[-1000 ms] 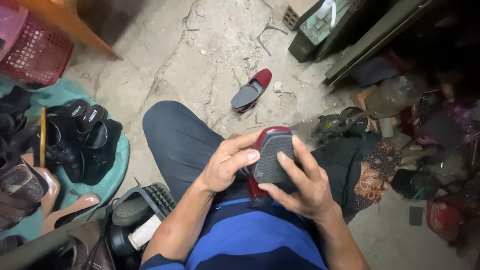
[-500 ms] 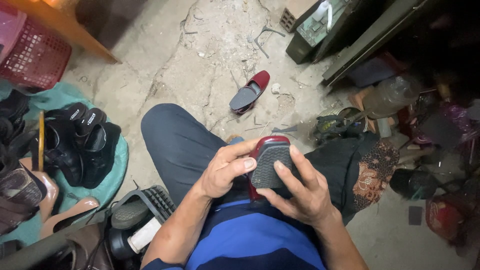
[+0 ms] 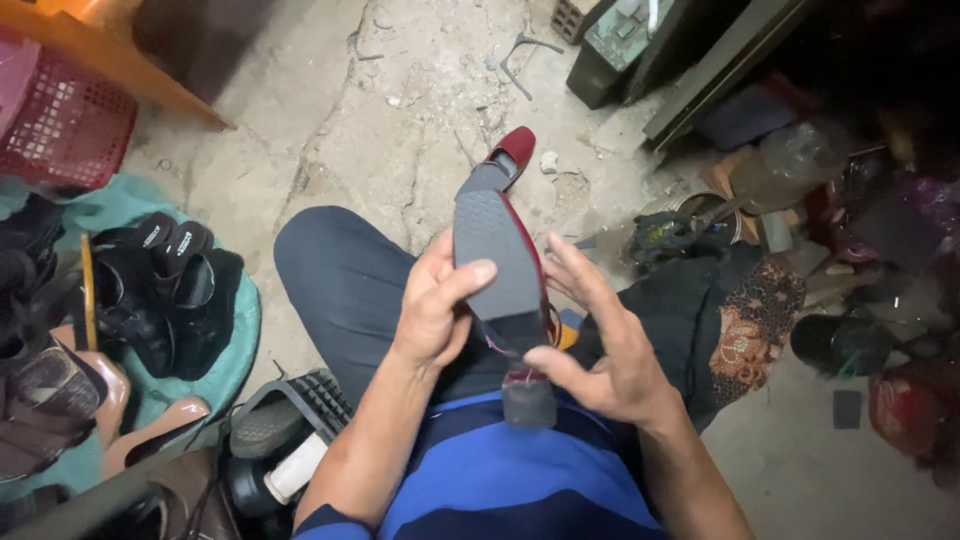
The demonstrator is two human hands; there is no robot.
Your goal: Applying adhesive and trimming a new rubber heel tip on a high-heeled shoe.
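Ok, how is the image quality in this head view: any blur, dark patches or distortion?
Head view: the red shoe and both hands, left and right, are sharp and evenly lit; the right side around the clutter sinks into deep shadow; the pink basket at the left edge looks slightly soft; wide-angle stretch shows toward the edges.

Two dark red shoes (image 3: pixel 505 270), one pink basket (image 3: pixel 60 125).

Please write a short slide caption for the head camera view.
Both hands hold a dark red shoe sole-up above the lap.
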